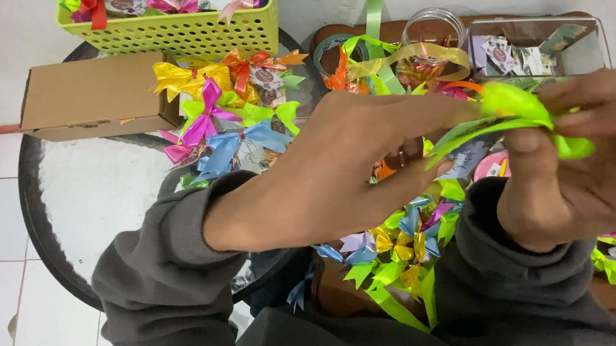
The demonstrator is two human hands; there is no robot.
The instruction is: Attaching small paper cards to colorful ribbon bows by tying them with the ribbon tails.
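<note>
Ribbon of glossy lime-green plastic sits pinched between both my hands, raised above the round glass table, its loops bunched at my fingertips and one tail trailing down-left. My left hand grips it from the left, fingers closed narrow on the strip. My right hand clamps the folded end, thumb pressed on top. Directly beneath lies a heap of finished small bows in green, blue and gold. Further left on the table rests a second pile of bows, pink, blue and yellow. Behind that stands a lime-green perforated plastic basket, with a brown cardboard box beside it. A clear plastic tub stands at upper right.
</note>
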